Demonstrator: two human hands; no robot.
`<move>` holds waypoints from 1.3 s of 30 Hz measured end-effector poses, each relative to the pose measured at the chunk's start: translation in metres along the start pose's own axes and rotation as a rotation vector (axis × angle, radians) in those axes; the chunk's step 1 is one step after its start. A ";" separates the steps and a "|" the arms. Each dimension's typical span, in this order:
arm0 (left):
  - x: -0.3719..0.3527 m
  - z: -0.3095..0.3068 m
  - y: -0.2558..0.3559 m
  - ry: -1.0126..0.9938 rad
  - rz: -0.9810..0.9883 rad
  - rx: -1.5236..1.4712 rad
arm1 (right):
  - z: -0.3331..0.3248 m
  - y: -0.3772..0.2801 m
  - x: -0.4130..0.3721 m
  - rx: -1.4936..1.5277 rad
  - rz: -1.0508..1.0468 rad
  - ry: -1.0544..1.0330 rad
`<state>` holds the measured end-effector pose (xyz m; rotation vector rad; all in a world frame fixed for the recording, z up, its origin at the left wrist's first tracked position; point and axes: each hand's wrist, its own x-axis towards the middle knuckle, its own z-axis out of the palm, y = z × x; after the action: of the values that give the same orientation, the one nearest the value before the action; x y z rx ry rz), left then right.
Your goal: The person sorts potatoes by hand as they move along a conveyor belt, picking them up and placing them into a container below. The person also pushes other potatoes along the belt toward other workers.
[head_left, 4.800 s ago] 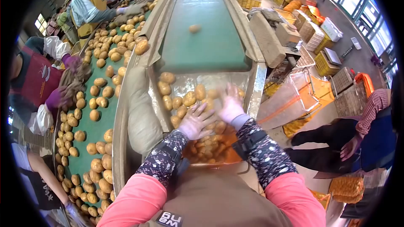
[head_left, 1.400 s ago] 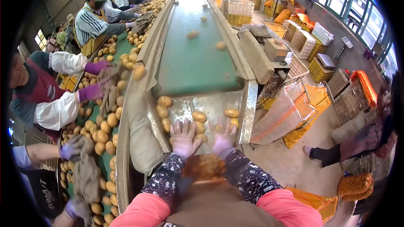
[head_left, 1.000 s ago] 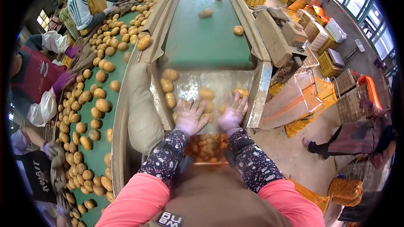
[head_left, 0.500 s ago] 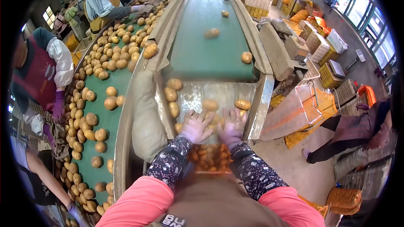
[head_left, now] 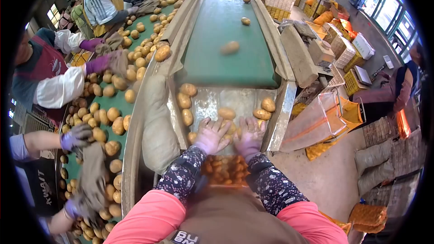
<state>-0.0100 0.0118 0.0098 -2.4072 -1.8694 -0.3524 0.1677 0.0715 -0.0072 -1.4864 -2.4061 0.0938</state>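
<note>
Both of my hands wear thin pale purple gloves and rest at the lower end of a metal chute (head_left: 205,101). My left hand (head_left: 211,135) has its fingers spread, beside potatoes (head_left: 186,117) along the chute's left wall. Fingers apart, my right hand (head_left: 249,136) lies just below potatoes (head_left: 262,114) at the right wall. Between the hands are a potato (head_left: 226,113) and others partly hidden by my fingers. Below my wrists, an orange mesh bag (head_left: 225,170) holds several potatoes. Neither hand grips anything.
A green belt (head_left: 226,31) carries potatoes toward the chute. On the left, co-workers (head_left: 49,68) handle potatoes on another belt (head_left: 147,22). A stuffed grey sack (head_left: 158,126) lies by the chute. Right are a mesh bag on a frame (head_left: 312,122), crates (head_left: 279,0) and another person (head_left: 391,90).
The potato at the upper right has rolled down to the chute's right wall. Co-workers' arms on the left now reach over their belt. The person at right has moved. My hands remain in place.
</note>
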 end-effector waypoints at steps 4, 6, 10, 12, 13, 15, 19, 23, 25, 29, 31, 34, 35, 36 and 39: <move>0.001 0.000 -0.001 0.038 0.015 -0.012 | 0.004 0.003 -0.002 0.054 -0.046 0.098; 0.000 0.003 -0.001 0.096 0.043 -0.012 | 0.000 0.000 -0.001 0.072 -0.009 0.023; 0.000 0.009 -0.001 0.086 0.071 0.024 | 0.007 -0.002 0.002 0.065 0.013 -0.049; 0.000 0.009 -0.002 0.082 0.106 0.001 | 0.009 -0.002 0.002 0.086 -0.006 -0.039; -0.001 0.010 -0.003 0.080 0.121 -0.009 | 0.007 -0.002 0.002 0.110 -0.017 -0.032; -0.002 0.012 -0.005 0.079 0.187 -0.016 | 0.006 -0.003 0.002 0.133 -0.041 -0.026; -0.002 0.014 -0.007 0.011 0.220 -0.075 | -0.001 -0.005 0.002 0.125 -0.062 -0.048; 0.000 0.009 -0.006 -0.022 0.220 -0.092 | 0.026 0.004 0.000 0.145 -0.070 -0.080; 0.000 0.005 -0.004 -0.040 0.202 -0.128 | -0.005 -0.009 0.007 0.231 0.034 -0.182; 0.003 -0.004 -0.007 -0.206 0.206 -0.136 | 0.001 -0.028 0.025 0.829 0.162 0.202; 0.003 -0.001 -0.007 -0.208 0.212 -0.144 | 0.000 -0.031 0.043 0.528 0.191 0.271; 0.002 0.000 -0.005 -0.122 0.225 -0.157 | -0.006 -0.019 0.071 0.325 0.161 0.115; 0.003 0.000 -0.005 -0.085 0.228 -0.162 | -0.006 -0.016 0.078 0.368 0.142 0.044; 0.003 0.000 -0.004 -0.047 0.232 -0.168 | -0.009 -0.015 0.084 0.389 0.178 -0.021; 0.003 0.004 -0.004 -0.025 0.234 -0.168 | -0.016 -0.014 0.102 0.468 0.271 -0.167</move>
<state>-0.0128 0.0169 0.0063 -2.7153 -1.6012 -0.4800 0.1181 0.1527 0.0343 -1.6026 -2.0805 0.8102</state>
